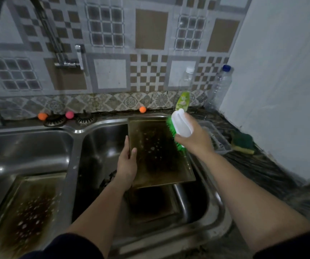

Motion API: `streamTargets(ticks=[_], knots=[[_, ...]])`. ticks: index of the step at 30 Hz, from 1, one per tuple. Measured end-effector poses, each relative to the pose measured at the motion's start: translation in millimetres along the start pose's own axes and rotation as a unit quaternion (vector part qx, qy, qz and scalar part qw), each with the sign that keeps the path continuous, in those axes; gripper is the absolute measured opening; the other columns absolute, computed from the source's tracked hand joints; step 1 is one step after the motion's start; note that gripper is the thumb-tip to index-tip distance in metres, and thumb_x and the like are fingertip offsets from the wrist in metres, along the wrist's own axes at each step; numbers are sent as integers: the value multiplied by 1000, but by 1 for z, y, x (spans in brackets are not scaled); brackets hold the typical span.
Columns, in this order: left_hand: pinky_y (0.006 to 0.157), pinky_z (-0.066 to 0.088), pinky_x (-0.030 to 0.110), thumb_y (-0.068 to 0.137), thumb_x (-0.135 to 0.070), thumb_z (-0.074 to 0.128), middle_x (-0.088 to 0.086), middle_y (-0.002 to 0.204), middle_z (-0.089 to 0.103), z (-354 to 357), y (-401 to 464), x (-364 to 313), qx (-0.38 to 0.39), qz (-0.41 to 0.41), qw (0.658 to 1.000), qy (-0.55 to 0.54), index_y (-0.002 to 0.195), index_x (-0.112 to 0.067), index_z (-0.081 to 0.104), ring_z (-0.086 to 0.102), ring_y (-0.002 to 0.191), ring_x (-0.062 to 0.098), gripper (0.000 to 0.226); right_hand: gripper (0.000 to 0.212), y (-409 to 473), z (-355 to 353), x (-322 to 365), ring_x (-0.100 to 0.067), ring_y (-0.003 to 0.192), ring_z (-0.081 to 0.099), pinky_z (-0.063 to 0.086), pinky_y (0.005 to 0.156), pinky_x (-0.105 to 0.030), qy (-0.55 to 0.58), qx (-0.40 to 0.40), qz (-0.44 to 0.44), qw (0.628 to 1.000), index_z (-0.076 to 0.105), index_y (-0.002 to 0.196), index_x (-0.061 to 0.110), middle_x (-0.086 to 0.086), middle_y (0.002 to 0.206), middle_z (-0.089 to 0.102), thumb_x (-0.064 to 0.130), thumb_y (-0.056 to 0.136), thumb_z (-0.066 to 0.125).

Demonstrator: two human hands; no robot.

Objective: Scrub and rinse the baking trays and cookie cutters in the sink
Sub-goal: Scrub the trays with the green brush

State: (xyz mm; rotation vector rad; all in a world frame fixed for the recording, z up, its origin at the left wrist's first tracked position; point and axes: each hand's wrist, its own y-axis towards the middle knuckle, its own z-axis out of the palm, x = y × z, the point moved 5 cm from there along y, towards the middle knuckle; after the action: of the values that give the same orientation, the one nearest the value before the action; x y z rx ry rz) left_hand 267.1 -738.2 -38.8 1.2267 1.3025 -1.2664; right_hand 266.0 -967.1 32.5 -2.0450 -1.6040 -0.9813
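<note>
Left hand [127,165] grips the stiff, likely slippery baking tray [159,156] by its edge; right hand [191,139] holds the brush [180,126].

**Dim, soft view over my sink**

The light is weak and greyish. Small glints show on the steel sink [79,128], whose right basin sinks into shadow. My wide lens bends the edges, and the corners blur.
</note>
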Motion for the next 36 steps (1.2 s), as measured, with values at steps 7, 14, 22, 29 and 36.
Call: streamTargets(ticks=[7,14,22,29,36], knots=[[113,30,40,101,-24,42,-5,147,41,9,7,8,-29,19,999,-13,149,-38,25,39,134,16,52,84,43,-60,-58,-26,129,47,40,90,-30,-128,40,49,990,24,149,43,1,150,42,36,80,71],[112,33,48,102,-27,40,-2,147,43,19,13,13,-42,23,999,-18,146,-44,27,40,134,18,49,81,56,-38,-90,-36,123,50,43,94,-35,-166,58,76,982,20,151,41,-14,142,48,36,85,66],[115,29,44,104,-24,33,-6,152,34,29,12,3,-65,17,996,-57,149,-39,22,33,139,16,49,78,20,-15,-11,-30,123,50,46,94,-38,-74,27,-36,996,23,149,43,-7,142,48,42,83,65],[110,26,14,103,-14,34,-10,152,32,31,-6,-18,-34,115,992,-30,151,-25,25,31,136,-1,49,72,-1,67,54,-27,104,58,44,76,-32,-59,19,-91,994,17,150,45,-9,116,56,47,89,56],[108,39,29,104,-19,35,-9,140,50,-28,4,-34,-81,109,986,-92,148,-36,28,49,125,6,48,65,-50,94,102,-20,105,59,45,78,-29,-65,54,-164,983,18,150,45,-5,117,59,50,93,49]])
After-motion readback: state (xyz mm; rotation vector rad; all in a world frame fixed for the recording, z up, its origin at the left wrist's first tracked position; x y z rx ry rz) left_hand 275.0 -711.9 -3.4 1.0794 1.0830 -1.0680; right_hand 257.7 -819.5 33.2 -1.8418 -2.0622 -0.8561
